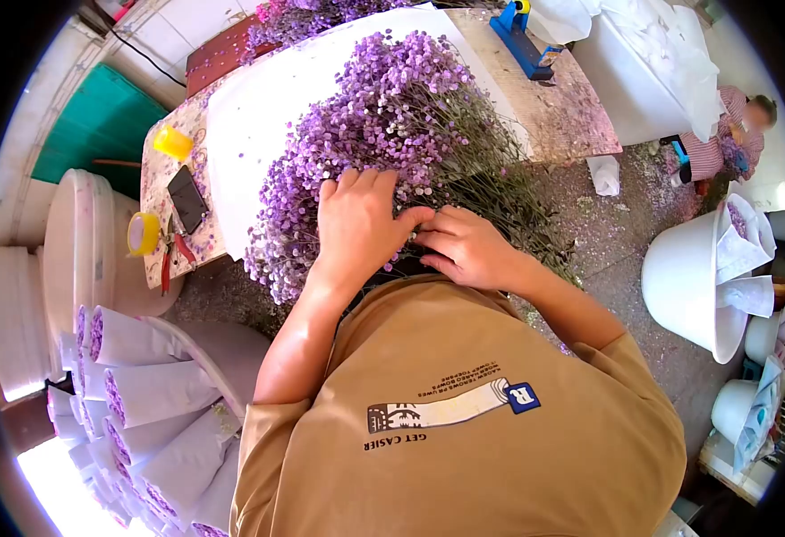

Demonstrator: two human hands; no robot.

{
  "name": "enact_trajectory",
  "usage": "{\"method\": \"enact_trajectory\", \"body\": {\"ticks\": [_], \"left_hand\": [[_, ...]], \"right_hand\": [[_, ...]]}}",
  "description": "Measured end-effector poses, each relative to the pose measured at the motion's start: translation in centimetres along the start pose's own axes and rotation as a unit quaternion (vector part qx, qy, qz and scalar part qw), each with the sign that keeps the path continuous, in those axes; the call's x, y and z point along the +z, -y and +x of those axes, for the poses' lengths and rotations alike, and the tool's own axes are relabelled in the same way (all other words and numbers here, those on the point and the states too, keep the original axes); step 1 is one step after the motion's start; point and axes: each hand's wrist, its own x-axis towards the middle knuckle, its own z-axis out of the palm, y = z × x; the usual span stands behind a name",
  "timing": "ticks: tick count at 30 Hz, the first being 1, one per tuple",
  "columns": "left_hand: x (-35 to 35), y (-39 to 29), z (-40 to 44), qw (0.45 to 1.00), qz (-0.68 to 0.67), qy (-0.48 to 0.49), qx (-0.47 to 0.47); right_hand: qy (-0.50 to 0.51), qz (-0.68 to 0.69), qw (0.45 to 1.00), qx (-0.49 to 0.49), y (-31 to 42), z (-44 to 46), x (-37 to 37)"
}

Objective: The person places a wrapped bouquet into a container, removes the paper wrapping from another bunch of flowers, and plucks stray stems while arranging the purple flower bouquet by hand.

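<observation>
A large heap of purple dried flowers on thin green-brown stems lies on a white paper sheet and hangs over the table's near edge. My left hand rests on the near blossoms, its fingers stretched a little apart over them and its thumb reaching right. Close beside it, my right hand has its fingers curled together near the stems, by my left thumb. What lies between the right fingertips is hidden.
On the table's left are yellow tape rolls, a phone and red-handled pliers. A blue tape dispenser stands at the back right. Paper-wrapped bunches fill the lower left. White tubs and another person are at right.
</observation>
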Motion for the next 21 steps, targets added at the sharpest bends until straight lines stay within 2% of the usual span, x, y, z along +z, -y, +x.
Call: {"method": "enact_trajectory", "body": {"ticks": [1, 3, 5, 6, 7, 9, 11, 12, 13, 15, 17, 19, 21], "left_hand": [[0.2, -0.2, 0.4, 0.999, 0.044, 0.029, 0.006], [1.4, 0.4, 0.8, 0.999, 0.025, 0.032, 0.022], [1.8, 0.8, 1.1, 1.0, -0.003, -0.002, 0.002], [0.9, 0.1, 1.1, 0.999, -0.019, -0.028, 0.012], [0.2, -0.4, 0.7, 0.999, -0.023, -0.021, 0.018], [-1.4, -1.3, 0.0, 0.993, -0.108, -0.035, 0.038], [-2.3, -1.8, -0.5, 0.992, -0.111, -0.024, 0.062], [-2.1, -1.7, -0.9, 0.977, -0.209, -0.029, -0.016], [-1.8, -1.5, -1.1, 0.948, -0.304, -0.034, -0.093], [-1.2, -0.4, -1.1, 0.929, -0.323, -0.042, -0.175], [-0.7, 0.3, -1.0, 0.929, -0.311, -0.054, -0.193], [-0.3, 0.2, -0.9, 0.922, -0.324, -0.06, -0.206], [0.2, 0.1, -0.7, 0.914, -0.339, -0.067, -0.215]], "right_hand": [[0.005, 0.007, 1.0, 0.003, 0.1, 0.0, -0.2], [0.008, 0.012, 1.0, 0.007, -0.3, 0.0, -0.6], [-0.099, 0.091, 0.985, 0.104, -1.3, 0.1, -1.0], [-0.116, 0.085, 0.979, 0.144, -2.4, 0.0, -1.7], [-0.12, 0.117, 0.957, 0.236, -2.9, -0.1, -2.1], [-0.188, 0.057, 0.943, 0.269, -3.7, 0.3, -2.1], [-0.192, 0.063, 0.938, 0.284, -2.6, 0.8, -2.5], [-0.191, 0.068, 0.934, 0.293, -2.2, 1.1, -2.8], [-0.192, 0.072, 0.934, 0.292, -2.3, 1.1, -2.9], [-0.146, 0.076, 0.967, 0.194, -2.4, 0.6, -3.1], [-0.174, 0.058, 0.966, 0.183, -2.1, 0.5, -2.8], [-0.11, 0.067, 0.976, 0.178, -2.1, -0.3, -2.6], [-0.121, 0.061, 0.978, 0.16, -2.5, -0.5, -2.1]]}}
